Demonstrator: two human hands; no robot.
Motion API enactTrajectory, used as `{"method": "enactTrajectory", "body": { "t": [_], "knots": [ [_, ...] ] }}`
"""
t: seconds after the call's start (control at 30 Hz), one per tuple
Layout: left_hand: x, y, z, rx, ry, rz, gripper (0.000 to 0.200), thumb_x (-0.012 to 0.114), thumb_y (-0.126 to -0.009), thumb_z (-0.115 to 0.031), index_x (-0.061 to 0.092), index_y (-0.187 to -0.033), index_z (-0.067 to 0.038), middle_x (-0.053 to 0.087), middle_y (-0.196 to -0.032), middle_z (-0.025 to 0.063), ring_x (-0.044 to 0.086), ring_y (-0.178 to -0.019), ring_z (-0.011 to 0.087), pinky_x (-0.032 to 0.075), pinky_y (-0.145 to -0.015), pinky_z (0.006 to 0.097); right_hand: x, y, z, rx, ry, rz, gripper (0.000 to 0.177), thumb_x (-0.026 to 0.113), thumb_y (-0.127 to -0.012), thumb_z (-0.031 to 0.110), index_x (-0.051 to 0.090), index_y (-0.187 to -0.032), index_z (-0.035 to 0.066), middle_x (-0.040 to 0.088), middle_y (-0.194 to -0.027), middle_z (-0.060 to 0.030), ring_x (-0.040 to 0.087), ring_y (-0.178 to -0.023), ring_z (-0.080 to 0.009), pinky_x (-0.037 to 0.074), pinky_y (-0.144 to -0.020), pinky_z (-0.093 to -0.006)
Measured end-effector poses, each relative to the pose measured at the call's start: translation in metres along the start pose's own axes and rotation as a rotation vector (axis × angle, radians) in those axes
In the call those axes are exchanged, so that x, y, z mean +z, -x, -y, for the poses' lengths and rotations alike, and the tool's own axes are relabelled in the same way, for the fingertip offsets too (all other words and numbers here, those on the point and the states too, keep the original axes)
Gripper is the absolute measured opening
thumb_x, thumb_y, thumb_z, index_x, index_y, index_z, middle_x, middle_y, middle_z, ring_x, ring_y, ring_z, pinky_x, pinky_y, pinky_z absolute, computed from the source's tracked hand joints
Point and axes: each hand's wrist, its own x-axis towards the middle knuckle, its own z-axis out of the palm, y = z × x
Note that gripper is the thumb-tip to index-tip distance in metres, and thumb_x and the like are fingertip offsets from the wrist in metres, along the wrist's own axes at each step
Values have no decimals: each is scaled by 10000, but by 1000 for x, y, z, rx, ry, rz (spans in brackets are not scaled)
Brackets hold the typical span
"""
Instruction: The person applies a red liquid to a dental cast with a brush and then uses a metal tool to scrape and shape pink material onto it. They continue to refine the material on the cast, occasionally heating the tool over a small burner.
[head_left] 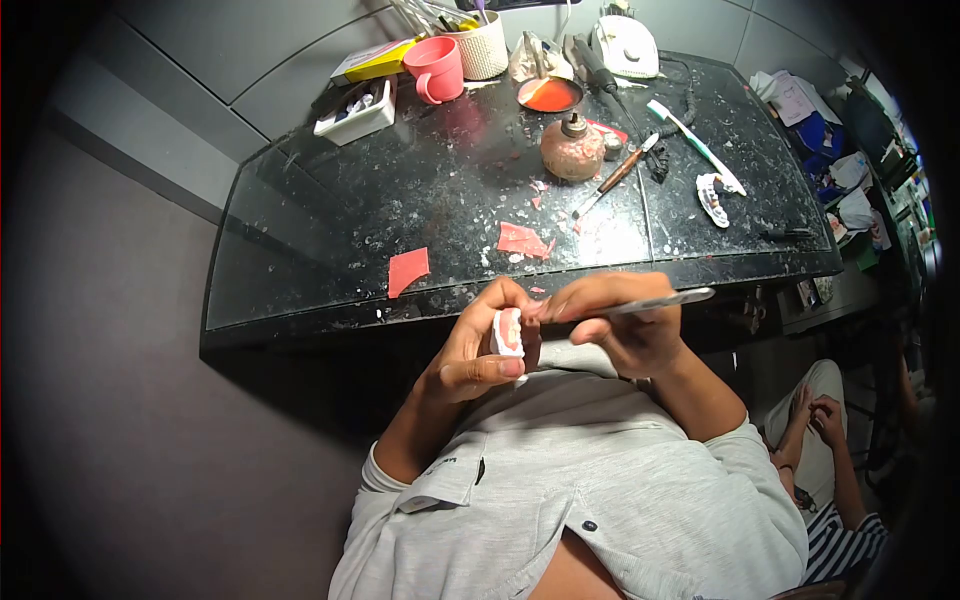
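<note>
Currently both hands are busy, held low between the near edge of the bench (330, 220) and the light shirt (560, 470). Clock taken from the tooth model (508, 332), twelve toward the wall.

Left hand (470, 350): narrow grip on the model, thumb across its near end, fingers curled behind. Model is white with pink along the teeth. Right hand (620, 320): closed around a slim metal tool (670, 301), handle end out at about two o'clock; working tip hidden among the fingers, close to the model. Cannot tell if tip touches.

Ten o'clock: flat pink sheet (408, 272) by the near edge. Twelve: torn pink pieces (522, 240). Beyond them, toward half past twelve, a pink-smeared burner (572, 155), and farther back a dish (550, 95) with an orange-red inside.

One o'clock: knife (616, 176) lying slantwise. Between one and two: green and white toothbrush (697, 148), its lower end beside a second tooth model (713, 200) at two.

Eleven o'clock, far side: pink mug (435, 70) and white tray (358, 118) holding small items, mug on the right of the tray.

Between three and four, off the bench: another person's hands (825, 418), well apart.
</note>
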Motion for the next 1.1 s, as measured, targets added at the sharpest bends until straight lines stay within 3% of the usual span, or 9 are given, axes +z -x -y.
{"method": "enactTrajectory", "body": {
  "t": [0.13, 0.23, 0.27, 0.4, 0.5, 0.57, 0.7, 0.73, 1.1],
  "knots": [
    [0, 0, 12, 318, -389, -138, 419, 706, -891, -31, 387, -1162, -55, 464, -1062, 84, 512, -961, 136, 447, -869, 307, -7, -2, -8, -103, -112, -140, 295, 736, -949, 187, 636, -1020, -81, 734, -945, -220, 752, -934, -306, 616, -809, -392],
    [2, -6, 18, 535, -648, -172, 444, 731, -880, 10, 377, -1139, -56, 454, -1065, 102, 513, -962, 150, 450, -885, 324, -10, 2, -8, -83, -301, -210, 356, 714, -970, 245, 575, -1017, -78, 723, -909, -224, 757, -900, -306, 627, -803, -412],
    [4, -7, 16, 552, -733, -193, 500, 780, -854, -4, 360, -1115, -77, 418, -1009, 90, 514, -938, 196, 468, -888, 392, -12, 3, -8, -76, -287, -195, 390, 698, -981, 289, 538, -1010, -66, 718, -889, -221, 761, -874, -309, 635, -796, -425],
    [6, -6, 18, 619, -798, -248, 542, 820, -855, -43, 342, -1106, -83, 426, -1015, 98, 580, -1010, 233, 490, -947, 426, -9, 13, -2, 11, -387, -196, 330, 675, -1000, 242, 535, -1015, -56, 724, -914, -211, 764, -880, -304, 633, -803, -418],
    [6, -5, 18, 678, -885, -275, 547, 827, -852, -51, 341, -1101, -82, 432, -1018, 98, 600, -995, 229, 507, -924, 401, 7, 7, 0, -94, -284, -223, 221, 643, -1020, 147, 555, -1052, -53, 732, -971, -219, 763, -936, -306, 627, -828, -417],
    [1, -6, 20, 703, -906, -280, 546, 826, -855, -52, 339, -1100, -81, 436, -1018, 100, 609, -990, 229, 515, -913, 389, 10, 3, 6, -90, 49, -162, 137, 625, -1018, 68, 604, -1091, -45, 738, -1044, -220, 752, -1010, -302, 617, -862, -412],
    [0, -8, 21, 759, -954, -304, 566, 837, -837, -24, 345, -1113, -65, 508, -1031, 155, 609, -961, 208, 515, -832, 327, 16, -8, 18, -206, 388, -55, 251, 781, -847, 14, 736, -1093, -6, 741, -1107, -195, 747, -1022, -318, 614, -894, -390],
    [-1, -8, 22, 759, -953, -305, 566, 837, -837, -24, 345, -1113, -65, 508, -1031, 155, 609, -961, 208, 515, -832, 327, 17, -8, 22, -159, 336, -22, 171, 761, -864, 12, 733, -1025, -39, 747, -1088, -206, 739, -1058, -347, 603, -936, -438],
    [-6, -6, 25, 734, -942, -315, 496, 784, -914, -127, 326, -1096, -74, 448, -1004, 109, 641, -948, 238, 536, -844, 357, 22, -6, 14, -193, 369, 33, 222, 748, -856, -32, 723, -1076, -26, 750, -1096, -190, 733, -1086, -324, 593, -973, -465]
  ]
}}
